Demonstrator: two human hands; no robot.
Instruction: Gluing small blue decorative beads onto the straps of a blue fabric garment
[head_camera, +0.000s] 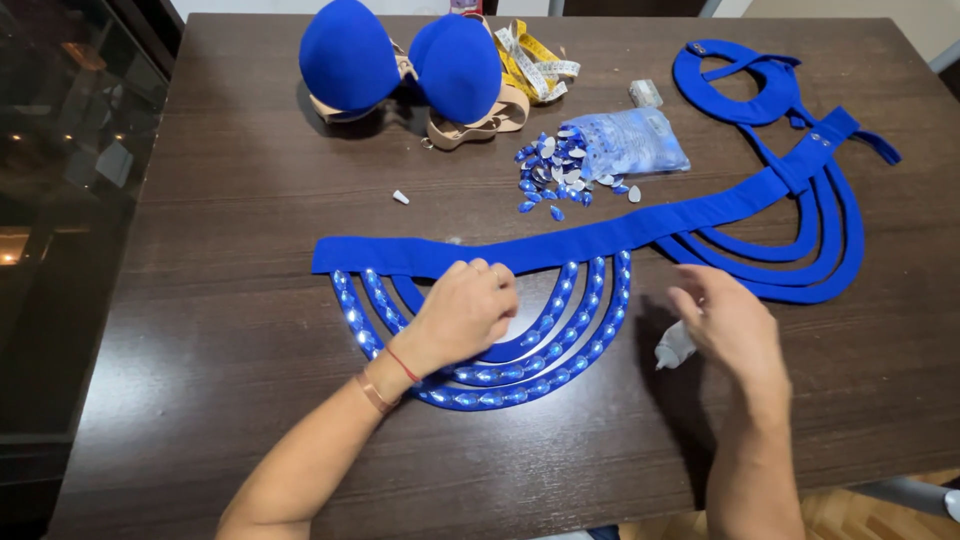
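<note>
A long blue fabric belt (600, 235) lies across the dark wooden table (230, 230), with curved loops hanging from it. The near loops (570, 345) are lined with shiny blue gems. My left hand (462, 312) rests curled on the inner near loops, pressing them down. My right hand (728, 325) sits to the right of the loops, holding a small white glue bottle (674, 346) with its tip pointing left and down. The far right loops (830, 255) are plain blue.
A pile of loose blue gems (552, 175) lies beside a clear plastic bag (630, 142) of more. A blue padded bra (405, 62), a yellow tape measure (532, 62), a blue collar piece (738, 85) and a small white cap (400, 197) are further back.
</note>
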